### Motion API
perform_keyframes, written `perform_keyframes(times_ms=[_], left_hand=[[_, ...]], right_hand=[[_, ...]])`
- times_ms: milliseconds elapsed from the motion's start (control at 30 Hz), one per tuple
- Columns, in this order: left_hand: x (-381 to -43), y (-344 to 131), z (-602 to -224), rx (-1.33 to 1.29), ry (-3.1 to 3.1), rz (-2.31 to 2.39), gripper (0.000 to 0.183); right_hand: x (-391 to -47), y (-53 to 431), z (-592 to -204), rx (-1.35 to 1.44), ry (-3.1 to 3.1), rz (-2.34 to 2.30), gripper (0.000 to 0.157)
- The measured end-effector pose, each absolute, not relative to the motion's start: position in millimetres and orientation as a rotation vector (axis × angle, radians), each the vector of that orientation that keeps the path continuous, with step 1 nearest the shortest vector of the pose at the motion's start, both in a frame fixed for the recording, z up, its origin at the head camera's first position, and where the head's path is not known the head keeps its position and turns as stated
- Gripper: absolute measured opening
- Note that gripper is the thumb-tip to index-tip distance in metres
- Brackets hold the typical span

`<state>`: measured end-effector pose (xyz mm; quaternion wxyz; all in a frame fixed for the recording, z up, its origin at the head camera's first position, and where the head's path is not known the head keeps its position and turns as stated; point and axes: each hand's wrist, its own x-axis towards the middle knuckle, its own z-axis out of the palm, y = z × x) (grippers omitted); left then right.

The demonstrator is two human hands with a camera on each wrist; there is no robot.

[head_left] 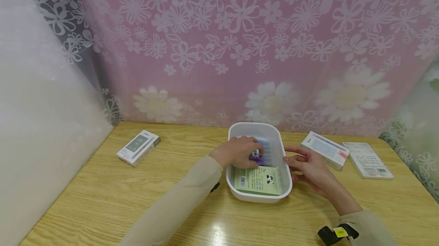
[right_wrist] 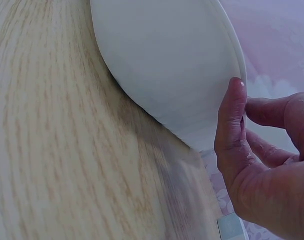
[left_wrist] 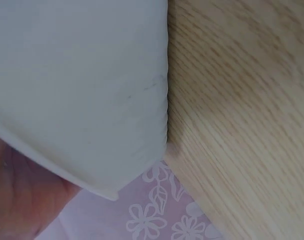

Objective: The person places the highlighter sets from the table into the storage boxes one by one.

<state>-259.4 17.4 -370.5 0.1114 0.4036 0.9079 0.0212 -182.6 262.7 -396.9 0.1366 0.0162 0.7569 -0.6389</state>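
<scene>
Behind everything hangs a pink cloth (head_left: 212, 59) patterned with white flowers, and before it spreads a wood-grain table (head_left: 85, 204). Two pale sleeves (head_left: 181, 196) reach forward over the wood. A white bin (head_left: 257, 198) with rounded corners stands upright on the table, between the sleeves' ends. The right hand (head_left: 310, 171) is at the bin's right side, its fingers loosely extended, tips touching the rim and outer wall; the right wrist view shows this contact closely. The left hand (head_left: 240, 152) comes over the left rim, down inside the bin. To the right, near the right hand, lies a white carton (head_left: 324, 150) with a red mark, and just beside it a flat white pack (head_left: 368, 161) bearing a barcode. Well apart at the left lies a white box (head_left: 138, 147) with a grey panel. Inside the bin, a green booklet (head_left: 258, 187) with a panda picture fills the near end. Smaller, beyond it, is a purple packet (head_left: 261, 160), with the left fingers curled round it
</scene>
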Motion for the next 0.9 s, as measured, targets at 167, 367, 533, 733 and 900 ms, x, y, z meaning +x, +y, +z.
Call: perform_keyframes(times_ms=[167,367,533,733,900], left_hand=[[-253.8,13.2,-368.6,1.244,2.697,0.104,0.050],[-245.1,1.7,-368.9,1.321,2.778,0.150,0.053],[-235.9,-8.9,-365.2,1.340,2.807,0.193,0.055],[-228.2,-23.5,-360.6,1.359,2.851,0.248,0.059],[-226.3,-35.5,-360.9,1.396,2.917,0.273,0.062]], right_hand=[[-182.1,263.1,-397.1,0.052,2.188,-1.853,0.065],[-181.9,262.5,-397.8,0.056,2.192,-1.855,0.065],[-181.6,262.5,-397.7,0.059,2.200,-1.857,0.064],[-180.5,261.6,-398.0,0.062,2.194,-1.857,0.065],[-180.3,260.2,-395.9,0.062,2.208,-1.850,0.065]])
